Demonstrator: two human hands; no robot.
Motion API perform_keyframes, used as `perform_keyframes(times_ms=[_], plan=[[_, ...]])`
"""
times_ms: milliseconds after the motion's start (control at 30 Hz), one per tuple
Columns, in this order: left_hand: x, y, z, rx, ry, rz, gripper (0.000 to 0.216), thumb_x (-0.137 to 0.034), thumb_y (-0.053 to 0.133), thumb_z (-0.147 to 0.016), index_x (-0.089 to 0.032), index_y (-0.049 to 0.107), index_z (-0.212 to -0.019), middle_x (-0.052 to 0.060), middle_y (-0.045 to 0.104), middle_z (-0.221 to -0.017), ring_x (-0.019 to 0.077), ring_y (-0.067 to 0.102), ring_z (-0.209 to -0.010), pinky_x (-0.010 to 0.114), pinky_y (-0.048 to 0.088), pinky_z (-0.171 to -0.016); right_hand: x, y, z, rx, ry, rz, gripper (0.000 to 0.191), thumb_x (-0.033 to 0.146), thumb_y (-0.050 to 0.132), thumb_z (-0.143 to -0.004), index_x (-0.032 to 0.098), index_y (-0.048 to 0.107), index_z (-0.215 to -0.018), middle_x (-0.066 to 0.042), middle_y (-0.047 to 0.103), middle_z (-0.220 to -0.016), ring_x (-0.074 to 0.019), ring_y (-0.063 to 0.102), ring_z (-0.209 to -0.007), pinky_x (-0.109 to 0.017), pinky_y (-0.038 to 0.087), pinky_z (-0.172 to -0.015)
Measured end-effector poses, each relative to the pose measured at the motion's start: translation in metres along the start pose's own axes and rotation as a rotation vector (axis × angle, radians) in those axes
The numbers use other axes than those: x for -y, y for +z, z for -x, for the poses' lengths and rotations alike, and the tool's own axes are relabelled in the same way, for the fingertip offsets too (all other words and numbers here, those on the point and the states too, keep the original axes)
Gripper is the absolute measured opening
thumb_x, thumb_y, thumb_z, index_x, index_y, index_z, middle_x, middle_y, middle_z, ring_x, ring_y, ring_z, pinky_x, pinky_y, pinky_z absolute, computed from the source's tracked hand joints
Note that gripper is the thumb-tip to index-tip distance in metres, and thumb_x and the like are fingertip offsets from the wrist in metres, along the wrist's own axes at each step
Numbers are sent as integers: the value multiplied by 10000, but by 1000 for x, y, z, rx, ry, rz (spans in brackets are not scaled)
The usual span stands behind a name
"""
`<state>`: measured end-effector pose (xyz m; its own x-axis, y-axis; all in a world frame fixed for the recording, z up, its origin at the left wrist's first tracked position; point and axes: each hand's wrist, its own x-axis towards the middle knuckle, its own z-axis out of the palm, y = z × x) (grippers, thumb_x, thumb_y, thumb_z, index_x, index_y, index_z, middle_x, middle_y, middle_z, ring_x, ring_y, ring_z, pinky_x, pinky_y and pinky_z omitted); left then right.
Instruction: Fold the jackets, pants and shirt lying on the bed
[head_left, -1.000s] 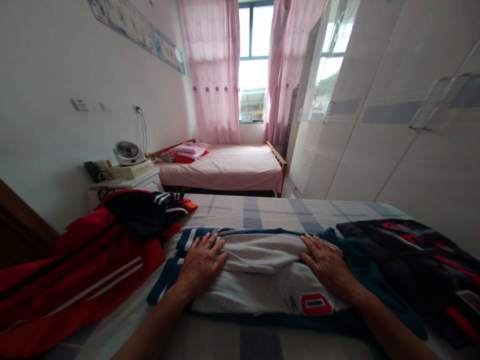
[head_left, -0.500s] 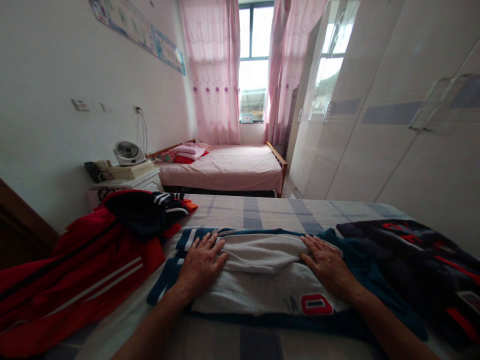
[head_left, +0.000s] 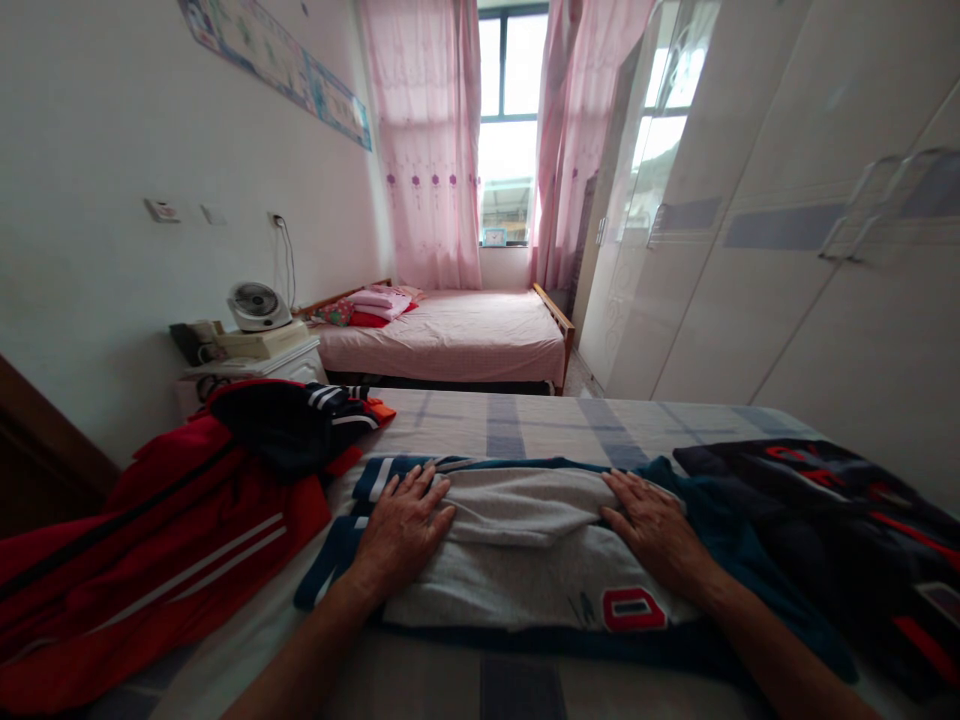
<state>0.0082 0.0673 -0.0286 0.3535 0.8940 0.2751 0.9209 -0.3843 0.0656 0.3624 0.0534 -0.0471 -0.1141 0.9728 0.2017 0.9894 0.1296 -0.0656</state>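
Observation:
A grey and teal long-sleeved top [head_left: 510, 575] lies partly folded on the bed in front of me, a red letter patch near its lower right. Its teal cuffs with white stripes stick out at the left. My left hand [head_left: 405, 520] rests flat on the left side of the grey cloth, fingers stretched away from me. On the right side of the same cloth lies my right hand [head_left: 652, 525], also flat, its fingers extended. Neither hand grips anything. What lies under the palms is hidden.
A red and navy jacket [head_left: 225, 500] lies heaped at left on the checked bedsheet [head_left: 517, 425]. Dark clothing with red lettering [head_left: 840, 520] lies at right. Beyond stand a pink bed [head_left: 465, 335], a nightstand with a small fan [head_left: 259, 305], and a white wardrobe [head_left: 757, 320].

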Motion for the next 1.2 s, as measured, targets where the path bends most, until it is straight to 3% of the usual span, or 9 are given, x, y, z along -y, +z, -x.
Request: perform_keyframes(times_ms=[1200], plan=[[1,1,0,-4,4,-2,441,-444,364,-911,-258,527,-1276,80,440,-1412,264,375,-1314,490,308,-1061,1,-1,0,13,5,2,550,439,350,-891,148,457,-1345,-92,433,-1411,-243,347,-1323,-425,270,-1084]])
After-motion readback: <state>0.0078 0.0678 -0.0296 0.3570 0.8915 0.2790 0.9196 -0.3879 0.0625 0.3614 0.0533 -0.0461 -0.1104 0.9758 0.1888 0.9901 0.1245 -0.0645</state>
